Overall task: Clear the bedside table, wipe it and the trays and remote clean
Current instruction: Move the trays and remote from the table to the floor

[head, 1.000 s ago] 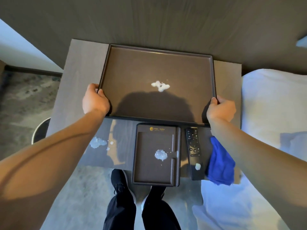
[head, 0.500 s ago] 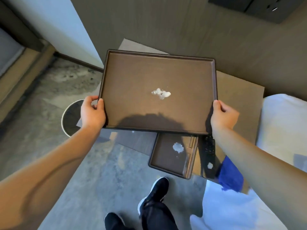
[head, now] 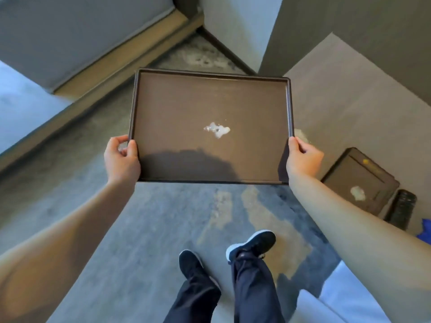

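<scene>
I hold a large dark brown tray (head: pixel 177 108) level in the air over the carpet, away from the bedside table (head: pixel 345 108). A white blob of foam (head: pixel 217 130) sits near its middle. My left hand (head: pixel 121 158) grips its left edge and my right hand (head: pixel 303 159) grips its right edge. On the table at the right lie a small brown tray (head: pixel 363 178) with a white blob on it, a black remote (head: pixel 401 209) beside it, and a corner of a blue cloth (head: pixel 425 226).
Grey patterned carpet (head: pixel 140 229) lies under the tray, with my two feet in dark shoes (head: pixel 251 243) on it. A second bed with a wooden base (head: pixel 112 64) stands at the upper left. White bedding (head: pixel 349 297) shows at the lower right.
Both hands have lifted the large tray off the bedside table and carried it left, over the floor. My body and view have turned left; the table now sits at the right.
</scene>
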